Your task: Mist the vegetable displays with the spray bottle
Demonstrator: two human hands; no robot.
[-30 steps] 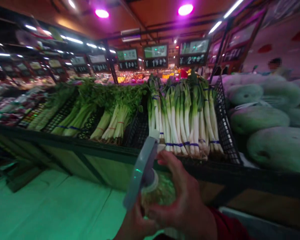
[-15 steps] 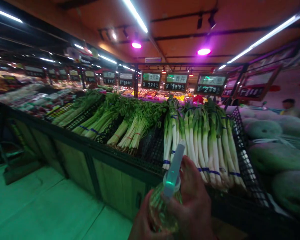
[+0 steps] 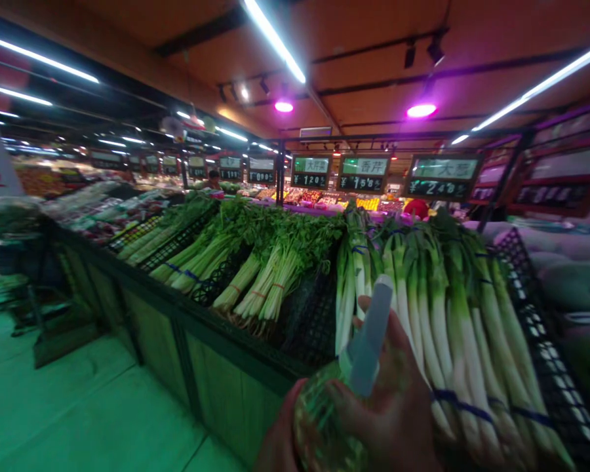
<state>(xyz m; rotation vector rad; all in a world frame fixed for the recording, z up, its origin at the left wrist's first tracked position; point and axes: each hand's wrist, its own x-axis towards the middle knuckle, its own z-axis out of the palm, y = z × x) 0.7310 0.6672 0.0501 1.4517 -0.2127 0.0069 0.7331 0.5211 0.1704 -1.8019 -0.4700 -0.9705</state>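
Note:
A clear spray bottle with a pale spray head is held low in the middle of the view. My right hand wraps around its neck and body from the right. My left hand cups the bottle from the lower left, partly cut off by the frame edge. The spray head tilts up and to the right, just in front of bundled leeks tied with blue bands. The leeks lie in a black mesh crate on the produce stand.
Celery bunches and other greens fill crates to the left along the wooden stand. Pale green melons lie at the right. Price signs hang behind. Green floor spreads to the left.
The view has moved closer to the leeks. The bottle has shifted right, its head now tilted up in front of the leek bundles. Both hands stay on it.

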